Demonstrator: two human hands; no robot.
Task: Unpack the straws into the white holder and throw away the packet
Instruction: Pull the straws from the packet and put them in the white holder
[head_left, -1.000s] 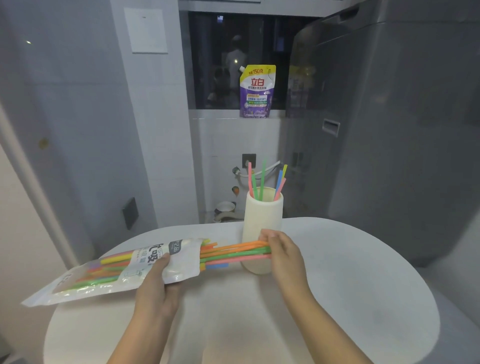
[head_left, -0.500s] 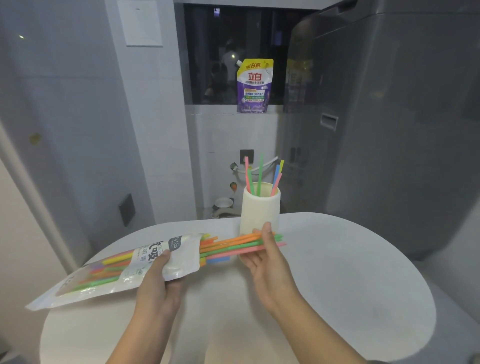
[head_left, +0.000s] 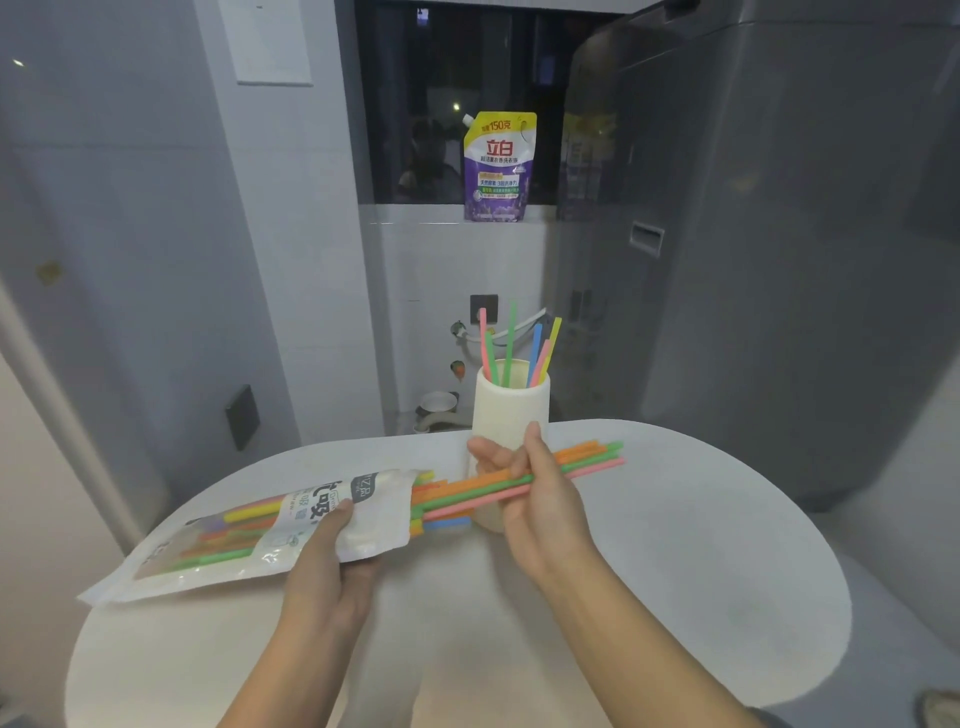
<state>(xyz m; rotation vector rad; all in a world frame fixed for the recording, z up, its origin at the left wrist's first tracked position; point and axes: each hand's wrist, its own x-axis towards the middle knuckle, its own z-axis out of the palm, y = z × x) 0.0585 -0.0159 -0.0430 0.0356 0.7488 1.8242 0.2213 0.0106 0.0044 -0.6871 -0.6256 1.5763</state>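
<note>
Glossy white-and-clear plastic straw packet, flat and oblong, printed panel at the open end, clear window along the rest showing yellow, green and orange straws inside. Held tilted above the table, mouth end higher and towards the centre, sealed end low at the left. Bundle of thin, smooth plastic straws in orange, green and pink, partly out of the packet mouth, lying roughly level across the front of the holder; a short blue end showing just at the mouth. Matte white cylindrical holder, upright on the table at its far edge, holding a few pink, green, blue and yellow standing straws leaning apart.

Smooth white round-edged table, matte finish. Pale grey tiled walls behind, dark window above a white ledge. Purple-and-yellow spouted refill pouch upright on that ledge. Large grey appliance at the right, glossy curved side. Small bowl on the floor beyond the table, detail unclear.

Left hand beneath the packet near its mouth, thumb over the printed panel, fingers wrapped under: gripping the packet. Right hand in front of the holder, palm turned inward, fingers curled round the bundle near its middle: gripping the straws.
</note>
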